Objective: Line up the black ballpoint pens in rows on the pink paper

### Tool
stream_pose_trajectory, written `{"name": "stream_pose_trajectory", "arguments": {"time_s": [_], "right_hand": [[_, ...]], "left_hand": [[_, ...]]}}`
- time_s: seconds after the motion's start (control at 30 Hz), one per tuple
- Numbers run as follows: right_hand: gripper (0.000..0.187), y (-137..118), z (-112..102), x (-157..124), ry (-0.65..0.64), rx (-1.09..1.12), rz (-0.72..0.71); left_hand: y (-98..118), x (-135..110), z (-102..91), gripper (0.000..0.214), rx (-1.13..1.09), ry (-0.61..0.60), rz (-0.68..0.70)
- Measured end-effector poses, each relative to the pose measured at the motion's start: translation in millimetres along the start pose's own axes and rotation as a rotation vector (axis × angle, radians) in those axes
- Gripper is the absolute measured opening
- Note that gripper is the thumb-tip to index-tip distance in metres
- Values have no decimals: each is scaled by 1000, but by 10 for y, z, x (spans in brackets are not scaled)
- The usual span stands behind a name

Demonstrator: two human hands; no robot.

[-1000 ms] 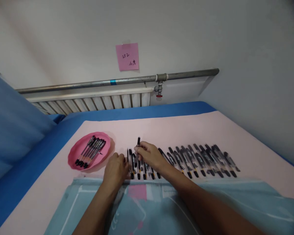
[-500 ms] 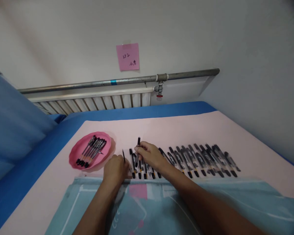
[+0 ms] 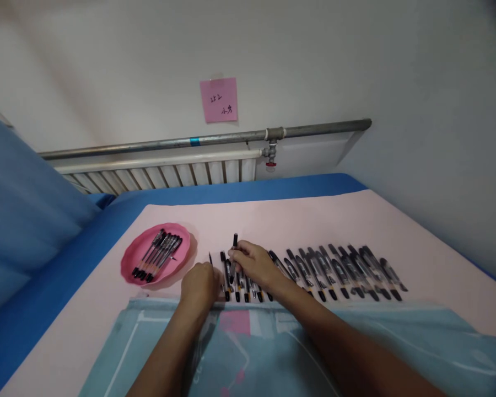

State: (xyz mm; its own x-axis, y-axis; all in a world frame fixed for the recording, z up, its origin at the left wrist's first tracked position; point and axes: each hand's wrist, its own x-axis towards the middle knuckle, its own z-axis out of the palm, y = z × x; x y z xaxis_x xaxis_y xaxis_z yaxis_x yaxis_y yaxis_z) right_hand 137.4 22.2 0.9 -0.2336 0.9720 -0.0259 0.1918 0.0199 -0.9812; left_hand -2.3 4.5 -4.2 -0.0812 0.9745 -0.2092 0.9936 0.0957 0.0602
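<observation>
My left hand (image 3: 199,285) is closed low over the pink surface, left of the row of pens. A thin dark stick (image 3: 210,258) pokes up from its fingers; what kind it is I cannot make out, and its lower part is hidden. Between the thumb and fingers of my right hand (image 3: 254,263), a black-capped pen (image 3: 235,240) is held nearly upright over other pens. Just beneath, several clear-barrelled pens (image 3: 225,275) with black ends lie side by side, partly covered by the hand.
A pink scalloped plate (image 3: 126,266) with several pens stands at the left. More pens (image 3: 334,270) spread in a row to the right. A teal patterned cloth (image 3: 157,331) covers the near edge. Behind are a radiator (image 3: 190,171) and a pipe (image 3: 149,145).
The view has shifted slightly, moving the plate and left hand a little rightward in the picture. Less of the thin stick shows above my left fingers. My right hand keeps its hold on the pen.
</observation>
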Motion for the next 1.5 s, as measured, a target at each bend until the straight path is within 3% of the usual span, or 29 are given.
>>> {"name": "stream_pose_trajectory", "arguments": {"time_s": [0.67,0.97,1.07,1.2,1.37,1.5], "right_hand": [[16,1,13,-19,11,-24,-32],[16,-29,1,-34,13,-32,-32],[17,-23,-9,-21,11,-30,-35],[17,-13,-5,-17,-18,-55,-30],[18,-48,65,-73,-163,-280,-145],[18,-83,136,-152,-290,-397,-249]], "left_hand": [[19,29,18,39,-108,29,-44],[-50,72,85,18,-340,117,-21],[-109,77,62,11,-515,155,-20],[-205,66,-32,20,-839,183,-3],[-353,97,-192,21,-1899,208,-39],[-379,109,-260,25,-2052,243,-100]]}}
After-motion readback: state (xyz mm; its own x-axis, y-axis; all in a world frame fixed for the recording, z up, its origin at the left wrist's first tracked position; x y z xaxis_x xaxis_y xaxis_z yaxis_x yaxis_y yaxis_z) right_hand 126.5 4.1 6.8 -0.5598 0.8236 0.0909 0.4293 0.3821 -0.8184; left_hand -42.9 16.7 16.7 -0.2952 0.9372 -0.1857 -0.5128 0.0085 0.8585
